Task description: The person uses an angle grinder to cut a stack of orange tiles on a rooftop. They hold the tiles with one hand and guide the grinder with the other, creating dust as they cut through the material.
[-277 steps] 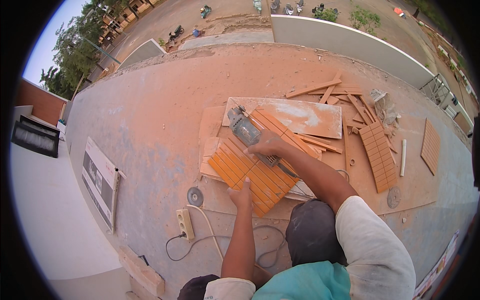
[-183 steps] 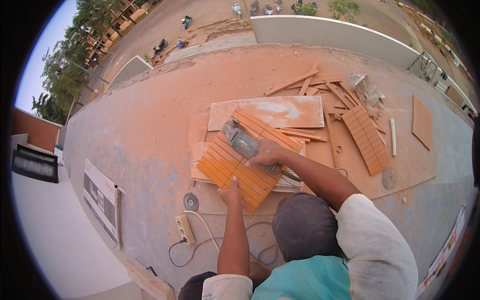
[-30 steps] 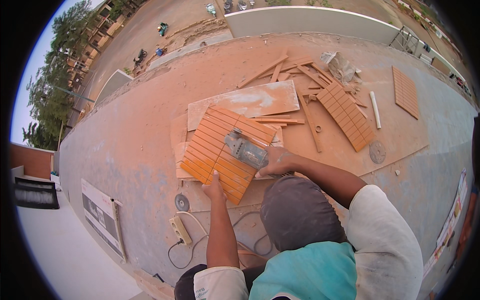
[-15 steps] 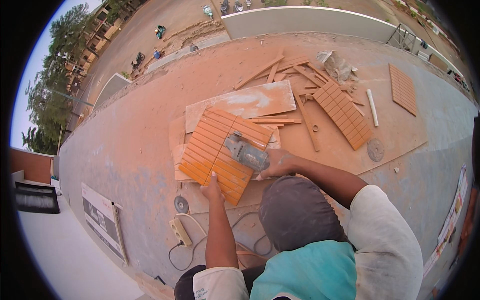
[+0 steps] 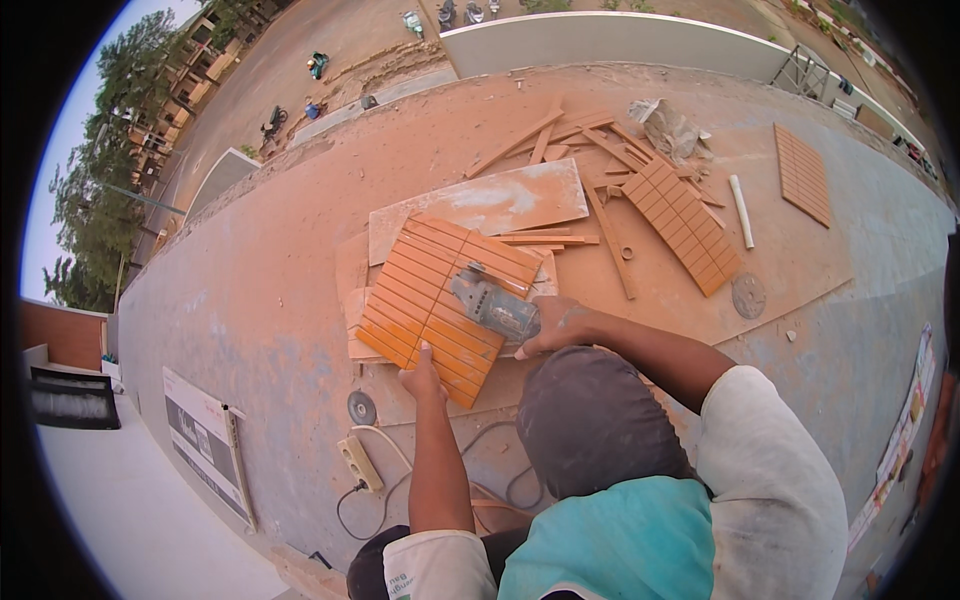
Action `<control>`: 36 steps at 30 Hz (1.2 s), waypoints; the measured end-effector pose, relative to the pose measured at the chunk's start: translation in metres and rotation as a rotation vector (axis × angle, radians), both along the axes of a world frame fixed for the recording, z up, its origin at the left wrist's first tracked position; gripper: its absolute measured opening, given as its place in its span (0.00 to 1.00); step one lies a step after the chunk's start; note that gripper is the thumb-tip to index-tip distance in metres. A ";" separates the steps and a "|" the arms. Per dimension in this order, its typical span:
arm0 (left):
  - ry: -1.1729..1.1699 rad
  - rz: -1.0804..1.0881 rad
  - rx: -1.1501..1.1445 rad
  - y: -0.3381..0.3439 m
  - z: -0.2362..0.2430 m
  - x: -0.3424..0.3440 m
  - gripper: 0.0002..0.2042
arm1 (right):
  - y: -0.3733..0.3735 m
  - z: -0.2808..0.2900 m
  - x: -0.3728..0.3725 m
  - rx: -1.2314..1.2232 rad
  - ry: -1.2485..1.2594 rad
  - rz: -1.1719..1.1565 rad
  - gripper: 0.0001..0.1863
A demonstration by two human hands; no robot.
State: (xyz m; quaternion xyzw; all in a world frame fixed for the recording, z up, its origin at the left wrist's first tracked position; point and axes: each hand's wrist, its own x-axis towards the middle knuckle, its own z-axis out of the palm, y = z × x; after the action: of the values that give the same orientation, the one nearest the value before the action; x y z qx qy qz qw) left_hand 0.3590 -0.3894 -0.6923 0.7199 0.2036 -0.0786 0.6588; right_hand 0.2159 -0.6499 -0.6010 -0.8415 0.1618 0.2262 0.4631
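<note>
My left hand (image 5: 422, 372) grips the near-left edge of an orange grooved tile (image 5: 405, 295), thumb on top. My right hand (image 5: 548, 322) is closed round the back of a dusty grey angle grinder (image 5: 497, 308), whose head lies over the right part of that tile. The tile rests at a slant on dusty boards (image 5: 478, 207) with loose cut strips (image 5: 550, 238) beside it. A dark cap (image 5: 595, 420) and turquoise shirt (image 5: 605, 545) fill the lower middle and hide part of my right forearm's surroundings.
Cut offcuts (image 5: 545, 135), grooved tiles (image 5: 680, 225), a white pipe (image 5: 742, 210), spare discs (image 5: 361, 406), a power strip (image 5: 360, 463) with cables and a boxed panel (image 5: 205, 450) lie around. A low wall (image 5: 610, 40) borders the upper side.
Since nine seconds ago, the grinder has shifted down the tile, and the tile's angle has changed a little. The view has shifted. Over the last second, both hands keep nearly the same hold.
</note>
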 end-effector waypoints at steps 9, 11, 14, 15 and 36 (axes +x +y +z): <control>0.014 -0.003 -0.001 0.001 -0.001 0.003 0.25 | 0.002 -0.003 -0.004 -0.016 -0.024 -0.021 0.47; 0.020 0.005 0.007 -0.002 0.000 0.002 0.25 | 0.000 -0.002 -0.007 -0.006 -0.022 -0.023 0.48; 0.019 0.007 0.005 0.002 -0.003 0.004 0.25 | 0.000 0.004 -0.009 -0.014 -0.015 -0.022 0.49; 0.017 0.006 0.002 0.004 -0.004 0.005 0.25 | 0.001 0.006 -0.010 -0.017 -0.018 -0.021 0.49; 0.038 -0.006 0.006 -0.002 0.004 0.000 0.26 | -0.003 0.006 -0.020 -0.026 0.023 -0.031 0.50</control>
State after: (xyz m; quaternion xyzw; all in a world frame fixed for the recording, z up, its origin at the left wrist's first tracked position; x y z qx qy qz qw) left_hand 0.3591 -0.3911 -0.6880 0.7208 0.2142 -0.0935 0.6525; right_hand 0.1954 -0.6525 -0.5947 -0.8422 0.1833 0.2266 0.4535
